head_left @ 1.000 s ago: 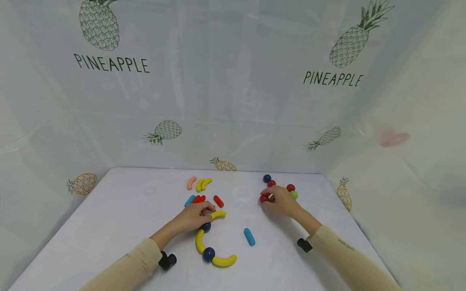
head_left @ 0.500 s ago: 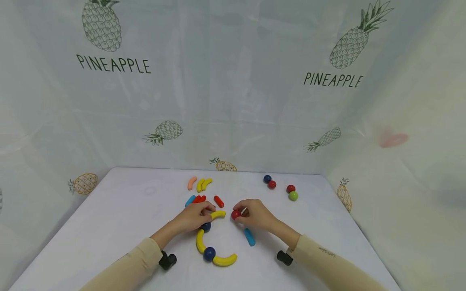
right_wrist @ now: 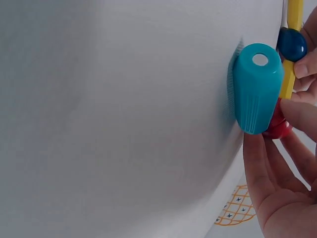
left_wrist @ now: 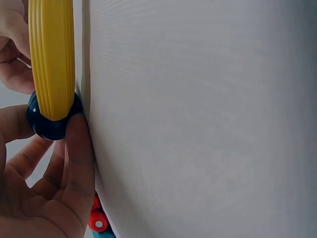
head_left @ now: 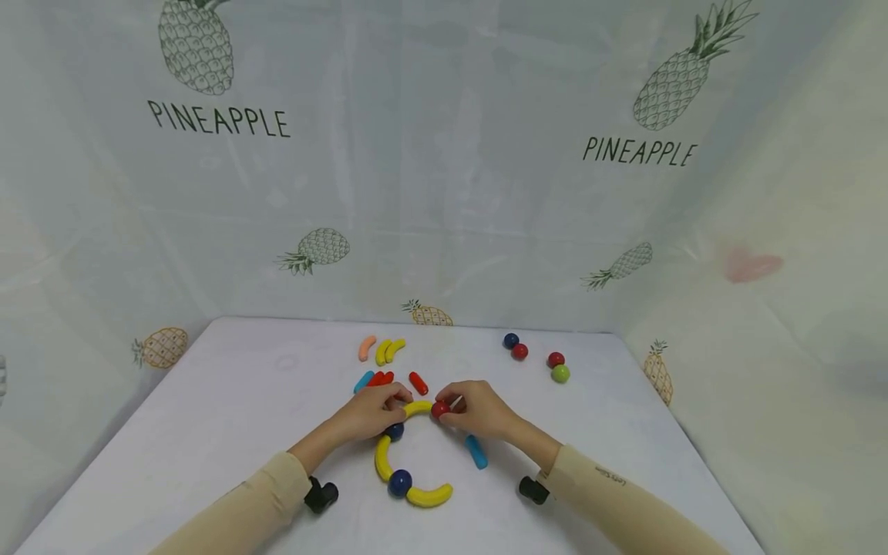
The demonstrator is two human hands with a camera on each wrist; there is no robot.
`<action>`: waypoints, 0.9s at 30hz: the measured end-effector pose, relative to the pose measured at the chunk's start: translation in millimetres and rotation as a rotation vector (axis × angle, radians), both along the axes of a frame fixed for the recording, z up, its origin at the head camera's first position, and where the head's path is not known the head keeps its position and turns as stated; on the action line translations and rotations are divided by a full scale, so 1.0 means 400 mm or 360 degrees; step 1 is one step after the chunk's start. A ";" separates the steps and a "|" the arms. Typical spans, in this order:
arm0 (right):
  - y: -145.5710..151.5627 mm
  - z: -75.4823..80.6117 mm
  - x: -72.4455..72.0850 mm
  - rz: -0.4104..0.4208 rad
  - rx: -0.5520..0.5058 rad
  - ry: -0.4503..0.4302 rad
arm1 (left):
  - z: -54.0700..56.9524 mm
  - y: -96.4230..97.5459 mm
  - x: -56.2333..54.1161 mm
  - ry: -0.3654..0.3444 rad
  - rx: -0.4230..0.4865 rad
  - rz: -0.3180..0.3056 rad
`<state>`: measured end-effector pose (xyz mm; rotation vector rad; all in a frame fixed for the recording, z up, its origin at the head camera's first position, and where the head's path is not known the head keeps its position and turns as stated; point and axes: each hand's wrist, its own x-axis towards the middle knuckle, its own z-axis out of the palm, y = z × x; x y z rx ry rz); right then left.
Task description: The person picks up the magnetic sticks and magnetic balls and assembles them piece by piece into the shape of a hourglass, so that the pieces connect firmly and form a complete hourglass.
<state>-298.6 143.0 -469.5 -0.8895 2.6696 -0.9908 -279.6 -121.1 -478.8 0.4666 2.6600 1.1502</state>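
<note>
Curved yellow toy rods and dark blue balls form an open C on the white table. My left hand [head_left: 371, 410] pinches the top curved yellow rod [head_left: 419, 408] at its left end, thumb right by a dark blue ball [head_left: 394, 431]. At that rod's other end, my right hand [head_left: 479, 408] pinches a red ball [head_left: 440, 409] between thumb and fingers. Another yellow rod [left_wrist: 52, 54] runs from the blue ball in the left wrist view. A second blue ball [head_left: 400, 483] and the lowest yellow rod [head_left: 429, 496] continue the C below.
A straight blue rod [head_left: 476, 452] lies just under my right hand. Behind the left hand are red rods [head_left: 418, 383] and a blue rod [head_left: 364, 381]. Farther back lie small yellow rods [head_left: 388, 352] and a pink one [head_left: 367, 348]. Loose balls [head_left: 519, 351] sit back right.
My right hand picked up the red ball at the back right and carried it left and nearer, to the top yellow rod's free end. My left hand stays in place.
</note>
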 end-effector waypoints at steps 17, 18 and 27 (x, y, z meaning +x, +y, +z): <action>0.014 -0.007 -0.023 0.0128 0.0016 -0.0071 | 0.007 -0.003 -0.012 0.0031 -0.0022 -0.0045; 0.016 -0.007 -0.026 0.0148 0.0021 -0.0079 | 0.007 -0.003 -0.014 0.0040 -0.0034 -0.0051; 0.027 -0.004 -0.038 0.0242 0.0057 -0.0055 | 0.013 -0.020 -0.016 0.0136 -0.0100 -0.0093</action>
